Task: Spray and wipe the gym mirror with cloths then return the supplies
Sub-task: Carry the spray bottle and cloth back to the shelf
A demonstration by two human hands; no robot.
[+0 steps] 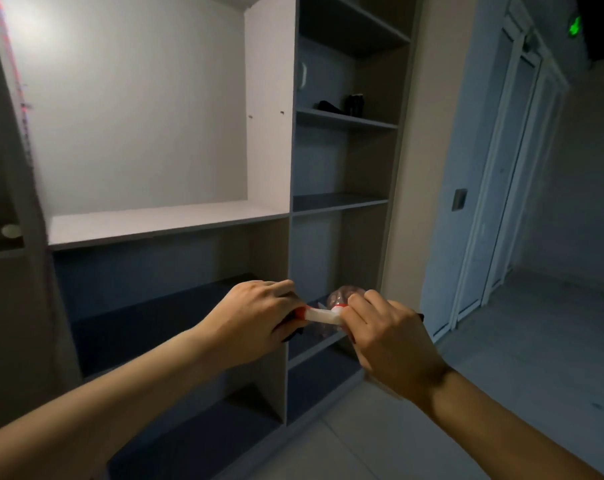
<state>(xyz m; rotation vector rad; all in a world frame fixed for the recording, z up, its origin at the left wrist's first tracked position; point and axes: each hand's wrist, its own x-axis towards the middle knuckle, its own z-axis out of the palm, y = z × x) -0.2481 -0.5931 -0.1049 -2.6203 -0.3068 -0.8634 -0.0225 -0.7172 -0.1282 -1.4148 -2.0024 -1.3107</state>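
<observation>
Both hands point(255, 313) point(387, 334) hold spray bottle point(319, 315) (grips closed).

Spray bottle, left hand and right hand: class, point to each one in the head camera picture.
spray bottle point(319, 315): head view, on its white spray head between the hands.
left hand point(255, 315): head view, on the back of the hand.
right hand point(390, 336): head view, on the back of the hand.

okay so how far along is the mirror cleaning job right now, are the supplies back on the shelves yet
No mirror is in view, so wiping cannot be confirmed. The person stands at the grey open shelving unit, which suggests the return stage. In hand: the left hand and right hand both grip the clear spray bottle with a white and red trigger head. Left: shelving it. No cloth is clearly visible.
</observation>
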